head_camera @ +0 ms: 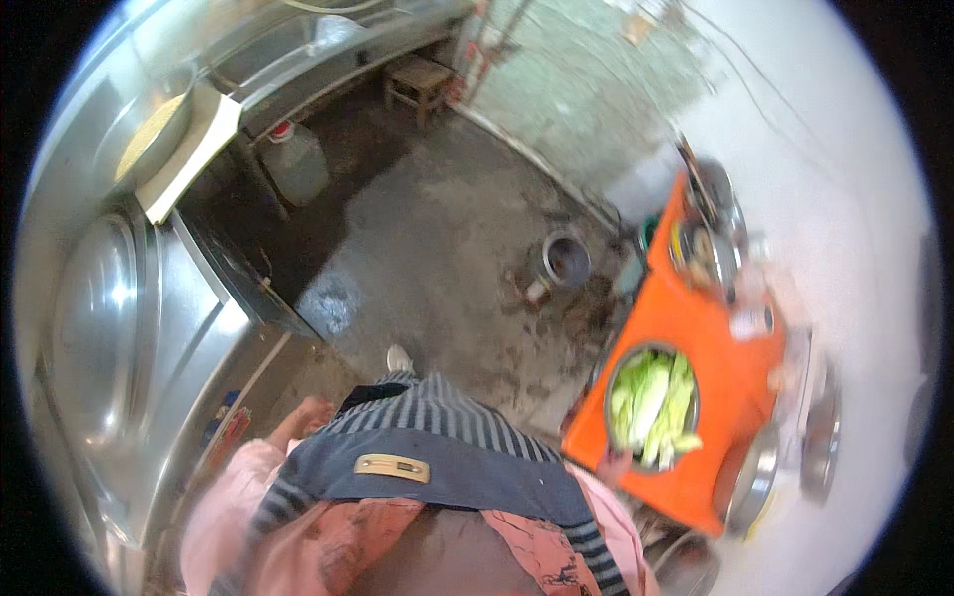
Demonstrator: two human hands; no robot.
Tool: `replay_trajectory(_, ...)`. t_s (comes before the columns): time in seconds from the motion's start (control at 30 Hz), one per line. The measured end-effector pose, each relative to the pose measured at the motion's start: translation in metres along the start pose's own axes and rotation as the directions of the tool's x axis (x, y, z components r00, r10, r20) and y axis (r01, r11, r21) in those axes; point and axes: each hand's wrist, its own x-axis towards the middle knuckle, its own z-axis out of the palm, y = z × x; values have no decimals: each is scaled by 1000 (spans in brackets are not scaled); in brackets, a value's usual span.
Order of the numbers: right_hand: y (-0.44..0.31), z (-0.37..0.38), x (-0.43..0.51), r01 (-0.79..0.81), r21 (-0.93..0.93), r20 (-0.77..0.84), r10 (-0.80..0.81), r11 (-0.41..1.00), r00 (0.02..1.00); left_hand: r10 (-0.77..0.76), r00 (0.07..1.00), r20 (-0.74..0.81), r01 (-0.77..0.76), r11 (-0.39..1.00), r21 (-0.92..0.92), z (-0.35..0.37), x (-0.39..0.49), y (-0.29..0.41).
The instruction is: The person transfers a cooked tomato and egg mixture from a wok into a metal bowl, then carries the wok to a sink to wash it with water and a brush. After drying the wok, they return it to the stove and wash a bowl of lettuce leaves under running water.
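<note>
My right hand (pixel 615 465) is at the near rim of a round metal bowl (pixel 613 380), thumb side over the edge. Cut pale-green leafy vegetable pieces (pixel 650 402) fill this bowl, some poking past its rim. Beneath it spreads an orange tabletop (pixel 715 357); whether the bowl rests on it or is slightly raised, I cannot tell. On the other side, my left hand (pixel 311 413) hangs low beside my striped apron (pixel 447 410). It is blurred, with no object visible in it, and its fingers are not clear.
Left stands a steel stove counter with a domed lid (pixel 97 298); behind it sits a bowl of yellowish grain (pixel 149 138). A metal pot (pixel 565 259) stands on the concrete floor. Farther off are a plastic jug (pixel 297 164) and a wooden stool (pixel 419 80). Metal basins (pixel 754 477) flank the table's right.
</note>
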Motion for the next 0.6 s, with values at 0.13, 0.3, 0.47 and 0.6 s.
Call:
replay_trajectory(0.13,-21,71,4,-20,-216,-42,11,976,999,328,945,-9,-291,851,437,-113,87,124)
replay_trajectory(0.3,-20,282,54,-124,-181,-50,117,976,992,412,859,-304,-489,836,-251,-229,131,306)
replay_trajectory(0.47,56,526,134,-73,-296,278,159,953,947,492,854,-169,-509,722,-469,-326,139,402)
replay_trajectory(0.6,139,745,180,-149,-468,466,387,871,795,484,810,-330,-576,557,-598,-419,124,416)
